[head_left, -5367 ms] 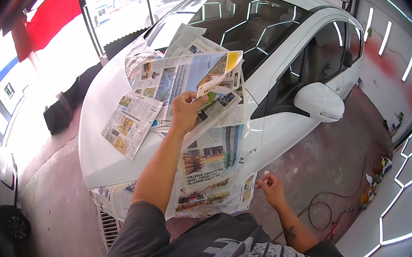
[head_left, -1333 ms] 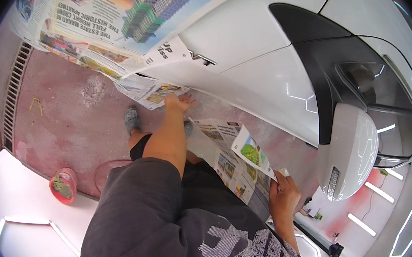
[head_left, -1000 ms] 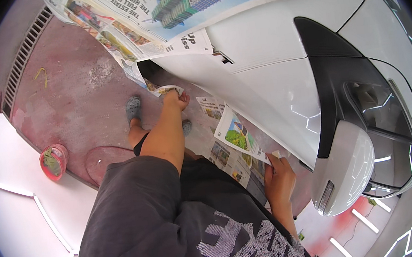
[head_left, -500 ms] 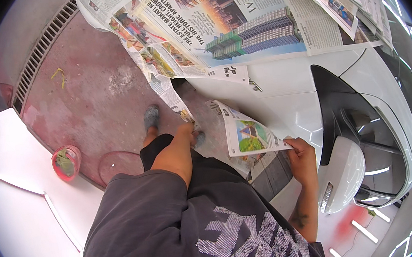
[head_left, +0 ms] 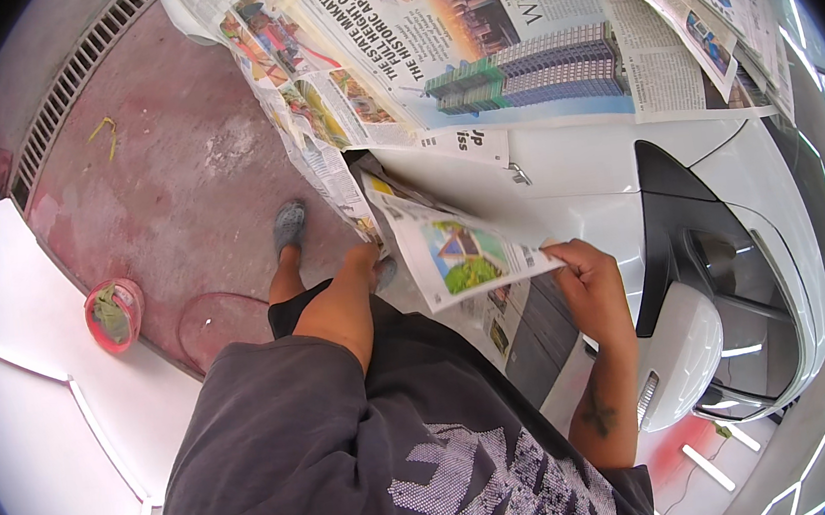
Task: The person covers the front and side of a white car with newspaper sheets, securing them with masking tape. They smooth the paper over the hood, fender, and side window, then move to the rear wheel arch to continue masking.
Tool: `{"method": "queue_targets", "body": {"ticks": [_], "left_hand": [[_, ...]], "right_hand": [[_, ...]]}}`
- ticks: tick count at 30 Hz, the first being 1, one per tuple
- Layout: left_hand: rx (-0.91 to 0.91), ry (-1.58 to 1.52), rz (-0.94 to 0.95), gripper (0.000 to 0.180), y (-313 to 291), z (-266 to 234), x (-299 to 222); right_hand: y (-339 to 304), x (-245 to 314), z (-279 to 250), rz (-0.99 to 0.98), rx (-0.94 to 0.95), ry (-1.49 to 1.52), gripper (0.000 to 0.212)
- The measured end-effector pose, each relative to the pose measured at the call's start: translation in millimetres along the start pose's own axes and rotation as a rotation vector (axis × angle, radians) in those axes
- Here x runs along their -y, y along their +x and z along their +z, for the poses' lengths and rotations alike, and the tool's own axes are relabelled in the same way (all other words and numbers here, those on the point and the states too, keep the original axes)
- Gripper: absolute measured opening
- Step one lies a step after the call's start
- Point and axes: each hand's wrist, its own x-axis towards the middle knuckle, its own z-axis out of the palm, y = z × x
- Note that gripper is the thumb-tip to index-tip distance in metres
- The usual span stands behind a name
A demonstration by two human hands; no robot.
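My right hand (head_left: 588, 284) is closed on one corner of a newspaper sheet (head_left: 524, 262), pinching it between thumb and fingers. The sheet hangs beside the white car panel (head_left: 564, 166), its free end reaching left past my knees. Other newspaper sheets (head_left: 364, 82) cover the front of the car, joined along pale strips. Some paper from that covering droops over the car's edge near my legs. My left hand is outside the picture.
The white side mirror (head_left: 686, 354) juts out next to my right forearm. A red bucket (head_left: 129, 333) with a greenish cloth in it stands on the left, by a thin red hose (head_left: 198, 305). A floor grate (head_left: 78, 86) runs along the far left. Glossy white panels flank the floor.
My right hand has moved slightly left and up with the newspaper sheet. The sheet's free end has swung left and tilts more. The whole view has shifted a little.
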Motion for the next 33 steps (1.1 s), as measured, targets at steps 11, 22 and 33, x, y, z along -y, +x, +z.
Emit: {"method": "queue_targets", "body": {"ticks": [11,22,33], "left_hand": [[-0.728,0.559,1.364,0.036,-195.4,-60.2,-108.8],[-0.235,0.502,1.340,0.048,-310.9,23.4,-120.1],[-0.479,0.793,2.131,0.045,-378.7,87.7,-107.0]], "right_hand": [[0.7,-40.7,66.4,0.049,-0.516,0.178,0.024],[-9.2,-101.3,110.0,0.240,-0.795,0.419,0.051],[-4.2,-110.9,129.9,0.229,-0.882,0.585,0.060]]}}
